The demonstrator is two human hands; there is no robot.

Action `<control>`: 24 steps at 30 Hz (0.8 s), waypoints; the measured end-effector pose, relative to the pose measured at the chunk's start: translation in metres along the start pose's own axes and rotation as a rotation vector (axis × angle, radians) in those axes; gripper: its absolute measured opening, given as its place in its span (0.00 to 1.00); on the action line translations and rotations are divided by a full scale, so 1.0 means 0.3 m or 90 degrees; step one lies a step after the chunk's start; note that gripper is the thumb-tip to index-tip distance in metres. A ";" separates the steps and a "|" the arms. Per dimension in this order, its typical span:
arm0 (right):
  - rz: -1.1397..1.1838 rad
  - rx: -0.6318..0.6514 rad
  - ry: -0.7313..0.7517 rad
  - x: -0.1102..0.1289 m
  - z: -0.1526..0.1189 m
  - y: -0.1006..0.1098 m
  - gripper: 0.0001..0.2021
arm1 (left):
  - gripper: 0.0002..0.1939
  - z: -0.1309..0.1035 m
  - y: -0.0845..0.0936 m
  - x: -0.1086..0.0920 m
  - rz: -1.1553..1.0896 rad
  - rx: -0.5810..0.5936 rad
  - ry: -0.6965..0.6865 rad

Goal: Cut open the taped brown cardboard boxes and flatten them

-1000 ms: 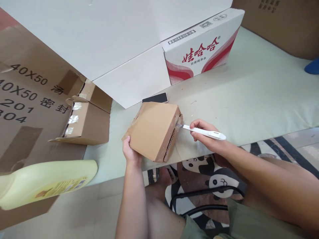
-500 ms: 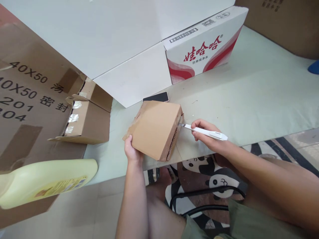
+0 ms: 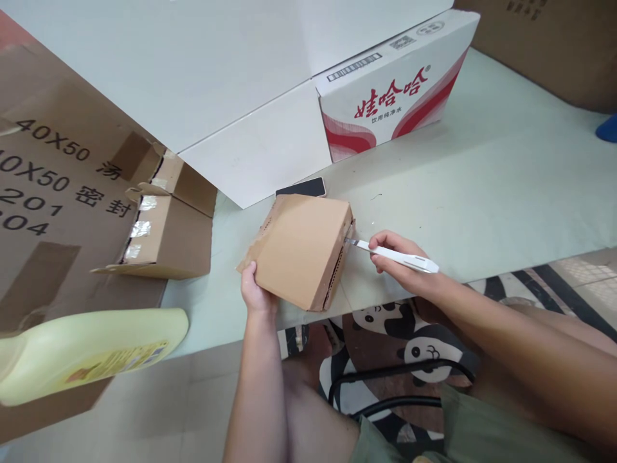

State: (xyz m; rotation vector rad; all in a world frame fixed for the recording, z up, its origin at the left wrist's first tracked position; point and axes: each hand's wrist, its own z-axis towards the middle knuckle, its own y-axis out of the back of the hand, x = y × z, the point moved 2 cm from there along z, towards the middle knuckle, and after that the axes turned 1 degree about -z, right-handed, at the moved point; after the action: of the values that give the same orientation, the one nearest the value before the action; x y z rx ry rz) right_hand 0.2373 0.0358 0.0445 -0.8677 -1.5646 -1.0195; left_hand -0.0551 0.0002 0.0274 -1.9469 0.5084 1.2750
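Note:
A small brown cardboard box (image 3: 299, 251) is tilted over the pale green tabletop. My left hand (image 3: 256, 292) is closed on its near left corner, thumb on top and the other fingers hidden underneath. My right hand (image 3: 398, 257) grips a white utility knife (image 3: 405, 258) whose blade is out. The blade's tip meets the box's right side, at the far end of a seam where the corrugated edge shows. Whether the tip has gone into the cardboard, I cannot tell. Just behind the box lies a dark phone-like slab (image 3: 303, 188), partly covered by it.
Large white cartons (image 3: 250, 154) and a red-and-white water carton (image 3: 390, 109) stand along the back. To the left are brown boxes (image 3: 178, 235) with tape, and a pale yellow bottle (image 3: 96, 350) on its side. The table (image 3: 520, 186) ends close to my legs.
Almost nothing differs. Both hands, the box and the knife keep practically the same places; the view has shifted very slightly.

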 end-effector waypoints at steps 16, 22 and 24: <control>-0.049 0.002 0.044 -0.003 -0.003 -0.012 0.09 | 0.20 -0.001 0.005 0.014 -0.019 -0.022 0.006; -0.037 -0.013 0.063 -0.022 -0.013 -0.024 0.08 | 0.20 0.002 0.008 0.020 -0.018 -0.015 -0.008; -0.036 -0.010 0.066 -0.026 -0.015 -0.027 0.08 | 0.20 0.002 0.008 0.020 -0.015 -0.001 -0.015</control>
State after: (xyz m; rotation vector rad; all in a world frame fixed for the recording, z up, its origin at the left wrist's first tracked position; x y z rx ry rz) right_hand 0.2333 0.0283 0.0360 -0.7722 -1.5032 -1.1016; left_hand -0.0544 -0.0005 0.0209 -1.9318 0.4706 1.2820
